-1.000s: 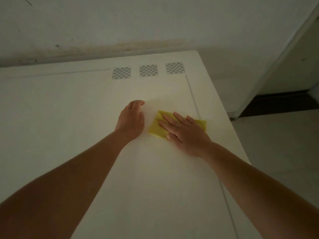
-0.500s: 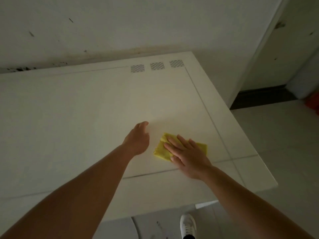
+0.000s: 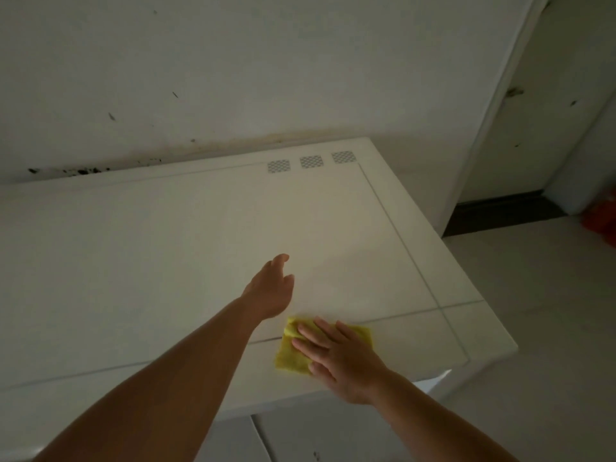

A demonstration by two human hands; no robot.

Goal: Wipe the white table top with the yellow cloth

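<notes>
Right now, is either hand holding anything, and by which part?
Nothing is gripped. The right hand presses flat on the middle of the cloth; the left hand is open and empty.

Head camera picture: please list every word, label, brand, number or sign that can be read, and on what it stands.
None: no readable text anywhere.
The three checkered squares at the far edge of the white table carry a pattern only, no letters or numbers.
The yellow cloth under the right hand is plain.
</notes>
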